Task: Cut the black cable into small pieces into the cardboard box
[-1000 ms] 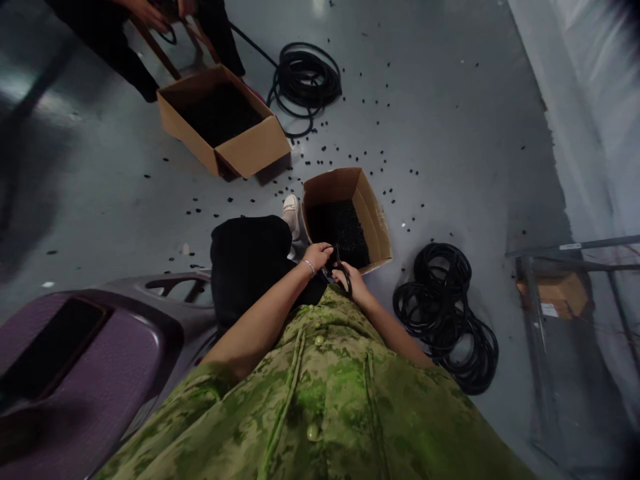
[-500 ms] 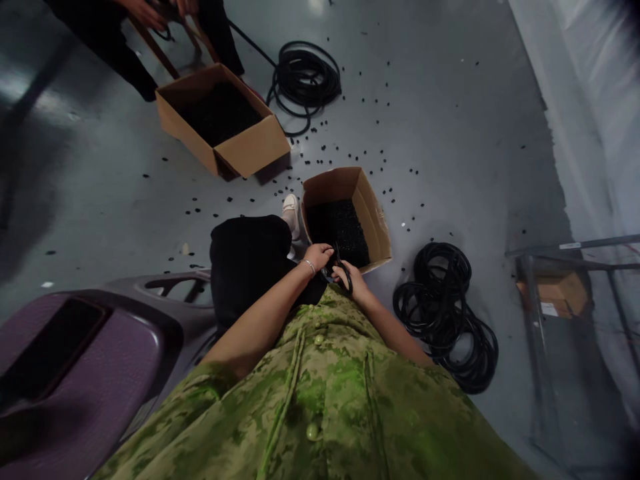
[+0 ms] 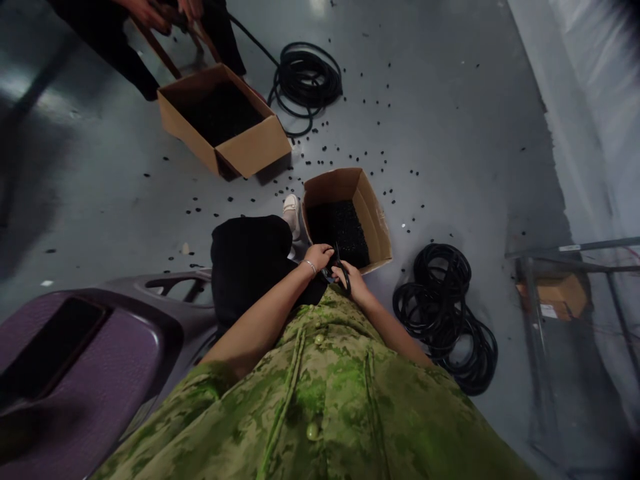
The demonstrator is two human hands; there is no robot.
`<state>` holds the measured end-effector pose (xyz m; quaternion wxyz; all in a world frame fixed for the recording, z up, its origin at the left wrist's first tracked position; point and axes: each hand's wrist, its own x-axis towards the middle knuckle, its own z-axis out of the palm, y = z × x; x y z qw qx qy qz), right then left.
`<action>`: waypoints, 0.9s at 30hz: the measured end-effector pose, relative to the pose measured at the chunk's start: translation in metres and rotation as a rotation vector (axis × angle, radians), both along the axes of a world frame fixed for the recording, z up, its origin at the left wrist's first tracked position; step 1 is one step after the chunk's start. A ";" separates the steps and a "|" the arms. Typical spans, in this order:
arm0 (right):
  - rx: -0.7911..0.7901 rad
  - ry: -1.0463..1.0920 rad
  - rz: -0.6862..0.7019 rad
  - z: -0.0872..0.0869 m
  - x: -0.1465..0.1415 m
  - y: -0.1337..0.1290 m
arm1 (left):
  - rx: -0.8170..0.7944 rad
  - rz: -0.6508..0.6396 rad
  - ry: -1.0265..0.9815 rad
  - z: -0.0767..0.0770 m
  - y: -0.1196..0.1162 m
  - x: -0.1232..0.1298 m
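My right hand (image 3: 354, 279) is closed around the handles of black-handled scissors (image 3: 345, 277), whose blades point up toward the box. Close beside it, my left hand (image 3: 319, 256), with a bracelet at the wrist, pinches a dark length of what looks like black hose (image 3: 327, 273); little of it shows between the hands. Both hands are above my lap, at the near edge of an open cardboard box (image 3: 374, 223). Small black cut pieces (image 3: 345, 227) fill the lower part of that box.
Coiled black hose (image 3: 440, 293) lies on the floor at right, another coil (image 3: 310, 77) farther off. A co-worker's hands (image 3: 150, 15) are above a second cardboard box (image 3: 255, 147). Black bits dot the floor. A phone (image 3: 55, 347) rests on a purple stool (image 3: 125, 347); a metal rack (image 3: 533, 300) stands right.
My hands stay almost in place; the scissors' handles look slightly closer together. The co-worker's hands have shifted a little above their box.
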<state>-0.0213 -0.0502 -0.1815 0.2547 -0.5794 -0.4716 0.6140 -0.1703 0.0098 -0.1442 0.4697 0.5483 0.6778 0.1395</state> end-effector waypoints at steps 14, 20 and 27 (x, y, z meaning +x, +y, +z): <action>0.001 -0.004 0.008 0.001 0.000 0.000 | -0.009 -0.032 0.017 0.001 0.001 0.000; 0.119 -0.115 0.043 -0.012 0.003 -0.005 | -0.009 0.001 -0.013 -0.004 0.002 -0.001; 0.189 -0.210 0.063 -0.016 0.006 -0.007 | -0.089 0.144 -0.099 -0.010 0.002 -0.002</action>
